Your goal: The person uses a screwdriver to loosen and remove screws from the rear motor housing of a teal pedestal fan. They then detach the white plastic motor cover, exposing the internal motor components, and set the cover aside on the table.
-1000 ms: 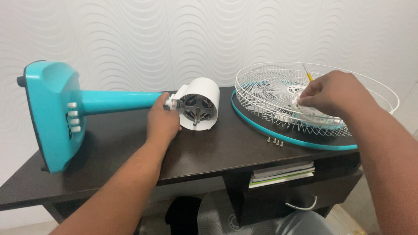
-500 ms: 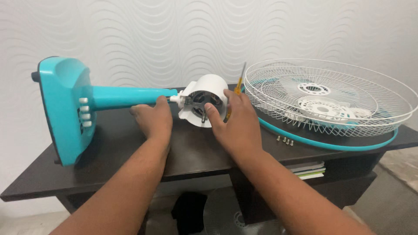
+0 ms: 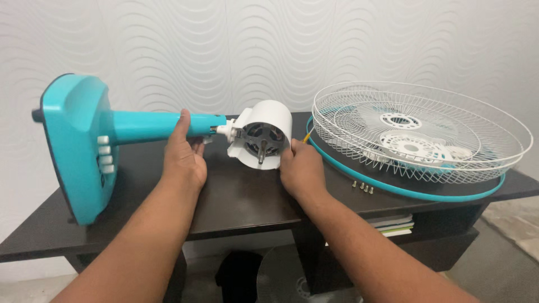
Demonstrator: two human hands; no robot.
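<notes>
Fan (image 3: 140, 126) sideways, motor shaft (image 3: 261, 152) toward camera.

The turquoise fan stand (image 3: 84, 140) lies on its side across the dark surface (image 3: 247, 196), its broad base up on edge at the left with a column of white buttons showing, its round pole running level toward the right. At the pole's end sits the white motor housing (image 3: 264, 132), a short cylinder tipped onto its side, open face toward the camera with the dark motor and bare metal shaft poking out. It rests on the surface just beside the grilles.
</notes>
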